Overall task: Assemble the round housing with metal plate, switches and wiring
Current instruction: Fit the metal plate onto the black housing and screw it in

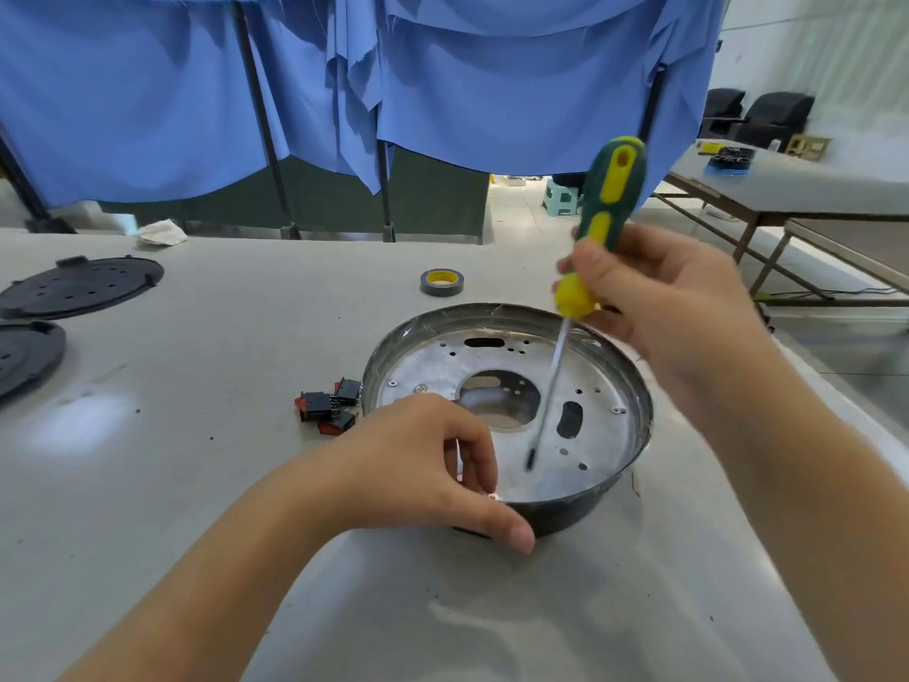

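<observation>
Blue cloth (pixel 442 81) hangs off dark poles (pixel 260 115) across the back, green panels (pixel 433 199) under it. Pale floor (pixel 516 214) past the gap, with a little stool (pixel 560 194). Another table (pixel 787 189) off right, black chairs (pixel 772 118) by a white wall (pixel 836 41).

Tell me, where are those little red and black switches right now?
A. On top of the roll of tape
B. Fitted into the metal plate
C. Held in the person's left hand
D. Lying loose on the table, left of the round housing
D: the switches lie in a small cluster on the table, just outside the left wall of the round housing, not in the metal plate.
</observation>
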